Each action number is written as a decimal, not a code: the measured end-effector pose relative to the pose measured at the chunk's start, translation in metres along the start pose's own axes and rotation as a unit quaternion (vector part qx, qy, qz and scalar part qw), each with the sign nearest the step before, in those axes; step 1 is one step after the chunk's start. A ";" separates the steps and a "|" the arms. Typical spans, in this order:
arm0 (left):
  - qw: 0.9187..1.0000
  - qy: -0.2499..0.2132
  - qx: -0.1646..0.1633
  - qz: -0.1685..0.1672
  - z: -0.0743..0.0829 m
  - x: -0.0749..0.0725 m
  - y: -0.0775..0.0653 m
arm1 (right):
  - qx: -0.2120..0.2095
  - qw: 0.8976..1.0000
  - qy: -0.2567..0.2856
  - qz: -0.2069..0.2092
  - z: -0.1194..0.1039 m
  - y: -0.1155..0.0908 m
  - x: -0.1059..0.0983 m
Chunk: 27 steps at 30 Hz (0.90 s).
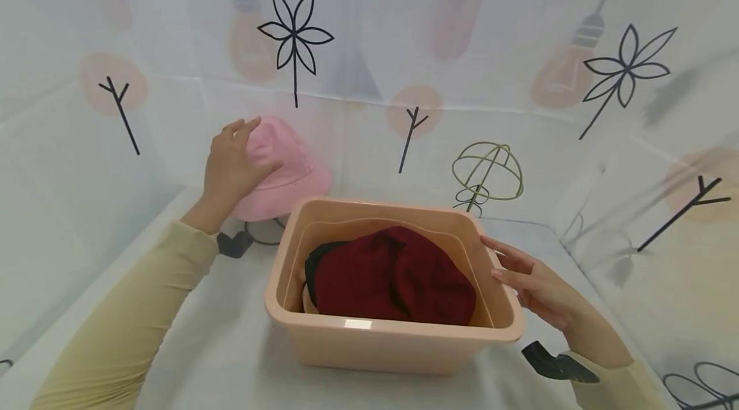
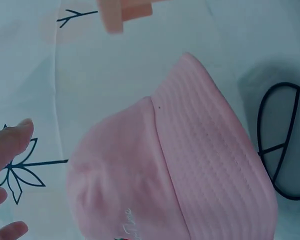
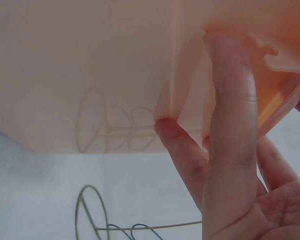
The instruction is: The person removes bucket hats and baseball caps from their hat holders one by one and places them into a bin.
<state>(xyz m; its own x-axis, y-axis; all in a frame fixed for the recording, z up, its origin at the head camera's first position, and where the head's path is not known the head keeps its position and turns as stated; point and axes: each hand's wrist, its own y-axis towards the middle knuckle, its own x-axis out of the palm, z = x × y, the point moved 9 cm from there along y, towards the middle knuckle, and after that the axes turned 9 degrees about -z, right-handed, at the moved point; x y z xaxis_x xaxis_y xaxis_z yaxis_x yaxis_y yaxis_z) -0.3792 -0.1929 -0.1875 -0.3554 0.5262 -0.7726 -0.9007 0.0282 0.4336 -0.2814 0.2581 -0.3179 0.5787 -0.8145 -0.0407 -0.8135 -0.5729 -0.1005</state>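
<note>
A pink bucket hat (image 1: 285,169) sits at the back left, with a black wire loop (image 2: 260,145) below its brim. Beside its crown, my left hand (image 1: 231,163) has its fingers spread; in the left wrist view the fingertips (image 2: 20,132) are apart from the fabric. A peach plastic basin (image 1: 392,333) stands in the middle. Inside lies a dark red, hat-like cloth item (image 1: 369,275) over a dark green one (image 1: 312,265) and something beige, mostly hidden. My right hand (image 1: 539,288) grips the basin's right rim, fingers against the outer wall in the right wrist view.
Behind the basin's right corner stands a bare green wire dome stand (image 1: 487,172). A white printed cloth (image 1: 358,134) hangs around the back and sides. The white tabletop (image 1: 219,346) extends in front of the basin.
</note>
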 end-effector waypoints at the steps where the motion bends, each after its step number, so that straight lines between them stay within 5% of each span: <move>1: 1.000 0.003 -0.012 0.002 -0.005 0.000 0.000 | -0.003 1.000 0.001 -0.005 0.000 0.000 0.001; 8: 0.998 -0.016 -0.066 0.012 -0.036 0.004 0.001 | -0.026 0.999 0.014 -0.036 -0.001 0.000 0.005; 17: 0.991 -0.075 -0.107 0.012 -0.062 0.015 0.008 | -0.022 0.999 0.005 -0.027 -0.001 0.000 0.005; 27: 0.985 -0.132 -0.111 -0.006 -0.069 0.028 0.028 | -0.019 0.999 0.006 -0.028 0.000 0.001 0.003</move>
<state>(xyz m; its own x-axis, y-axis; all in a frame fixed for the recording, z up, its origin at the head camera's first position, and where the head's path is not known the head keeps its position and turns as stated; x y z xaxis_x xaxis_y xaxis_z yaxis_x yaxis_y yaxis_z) -0.4319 -0.2362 -0.2288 -0.2940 0.7303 -0.6167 -0.9471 -0.1357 0.2909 -0.2802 0.2550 -0.3183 0.6221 -0.7826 -0.0241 -0.7821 -0.6198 -0.0641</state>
